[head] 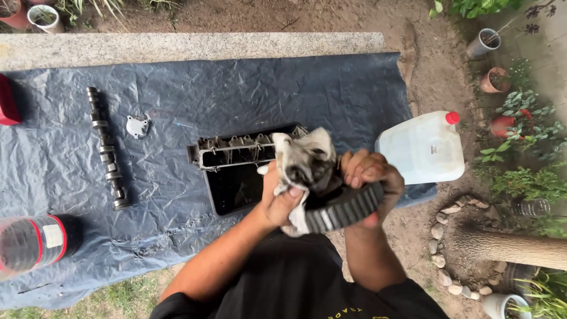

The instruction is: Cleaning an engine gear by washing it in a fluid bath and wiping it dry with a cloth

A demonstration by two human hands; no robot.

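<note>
Outdoors, over a blue tarp [236, 88] on bare ground, the right hand [372, 183] grips a toothed timing gear [345, 212], fingers curled round its rim, while the left hand [280, 198] presses a dirty rag [304, 159] into its face, fingers clamped on cloth. Wiping is underway; turning the gear would expose uncleaned teeth.

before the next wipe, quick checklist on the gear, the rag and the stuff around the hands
1. Right hand grips the dark toothed metal gear wheel at its rim: ok.
2. Left hand presses the dirty white cloth rag onto the gear: ok.
3. Gear held above the black rectangular engine cover: ok.
4. Red cap on the translucent white plastic jug: ok, on.
5. Long grey metal camshaft lies on the blue plastic tarp, apart from the hands: ok.
6. Gear teeth clean: cannot tell.
</note>
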